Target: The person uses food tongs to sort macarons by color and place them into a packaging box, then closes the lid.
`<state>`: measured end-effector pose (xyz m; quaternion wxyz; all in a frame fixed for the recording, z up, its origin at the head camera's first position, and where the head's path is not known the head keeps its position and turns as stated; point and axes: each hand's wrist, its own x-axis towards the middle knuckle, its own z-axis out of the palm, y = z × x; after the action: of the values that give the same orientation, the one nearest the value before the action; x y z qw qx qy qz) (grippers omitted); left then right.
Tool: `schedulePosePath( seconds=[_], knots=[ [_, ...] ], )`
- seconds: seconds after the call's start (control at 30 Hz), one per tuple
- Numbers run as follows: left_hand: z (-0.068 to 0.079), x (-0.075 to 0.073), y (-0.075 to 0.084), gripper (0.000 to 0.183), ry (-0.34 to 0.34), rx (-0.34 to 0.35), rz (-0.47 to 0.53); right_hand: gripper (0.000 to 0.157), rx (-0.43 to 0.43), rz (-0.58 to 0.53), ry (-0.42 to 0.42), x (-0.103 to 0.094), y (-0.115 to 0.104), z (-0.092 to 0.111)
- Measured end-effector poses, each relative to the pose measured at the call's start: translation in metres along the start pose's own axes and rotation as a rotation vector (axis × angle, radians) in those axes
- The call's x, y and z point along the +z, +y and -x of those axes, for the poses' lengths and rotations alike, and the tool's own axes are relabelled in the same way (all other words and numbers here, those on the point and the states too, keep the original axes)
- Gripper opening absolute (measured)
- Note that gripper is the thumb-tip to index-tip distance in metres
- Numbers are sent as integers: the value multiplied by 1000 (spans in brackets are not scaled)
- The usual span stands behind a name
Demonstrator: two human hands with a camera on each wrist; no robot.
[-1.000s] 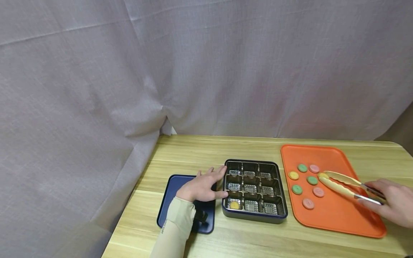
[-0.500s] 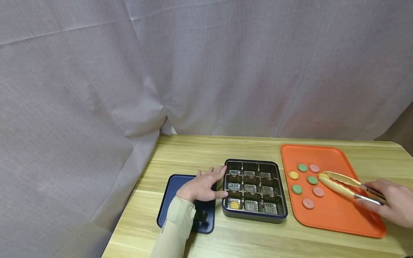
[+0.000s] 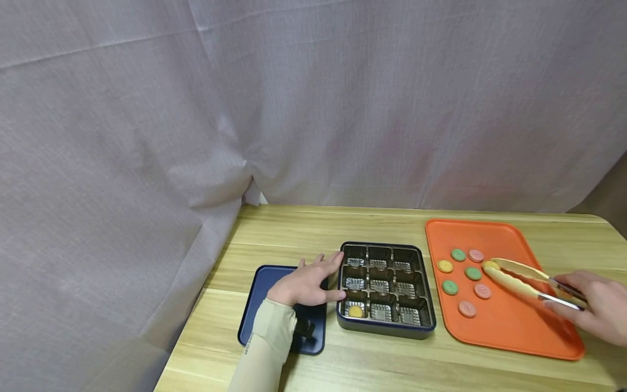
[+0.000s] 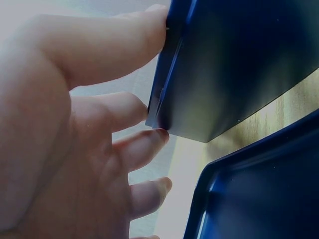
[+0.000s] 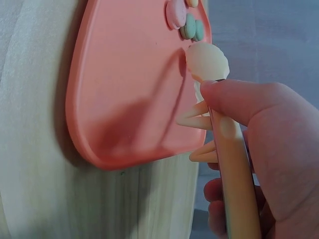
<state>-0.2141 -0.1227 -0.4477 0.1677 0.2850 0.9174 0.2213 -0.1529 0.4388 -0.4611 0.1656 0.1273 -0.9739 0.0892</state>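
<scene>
In the head view my right hand [image 3: 595, 310] grips a pair of tongs [image 3: 514, 284] over the orange tray. The tongs' pale scalloped tips lie on either side of a yellow macaron [image 3: 491, 265]; whether they press it I cannot tell. My left hand [image 3: 307, 283] has its fingers spread, with index finger and thumb touching the left rim of a dark box [image 3: 392, 330] divided into compartments. One yellow macaron [image 3: 355, 311] sits in the box's front-left compartment. In the left wrist view the thumb meets the box's dark blue side wall [image 4: 239, 64]. The right wrist view shows the thumb on the tongs' handle [image 5: 234, 169].
The orange tray [image 3: 519, 332] also bears several green, pink and yellow macarons, among them a pink one [image 3: 467, 309] near its front left. A dark blue lid [image 3: 262, 294] lies under the left forearm. A grey curtain [image 3: 343, 109] hangs behind the wooden table [image 3: 294, 228].
</scene>
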Motion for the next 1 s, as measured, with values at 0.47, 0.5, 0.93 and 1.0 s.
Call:
schedulePosePath(
  seconds=[0.47,0.5,0.93,1.0],
  knots=[
    [-1,1,-1,93,3,-3,-8,59,-108,-19,106,-16,-24,-15],
    [-1,1,0,93,3,-3,-8,59,-115,-19,107,-18,-28,-16],
    [0,1,0,93,2,-3,-6,52,-146,3,-18,-31,-84,-43],
    [0,1,0,93,2,-3,-2,54,-152,-13,-36,-32,-94,-48]
  ],
)
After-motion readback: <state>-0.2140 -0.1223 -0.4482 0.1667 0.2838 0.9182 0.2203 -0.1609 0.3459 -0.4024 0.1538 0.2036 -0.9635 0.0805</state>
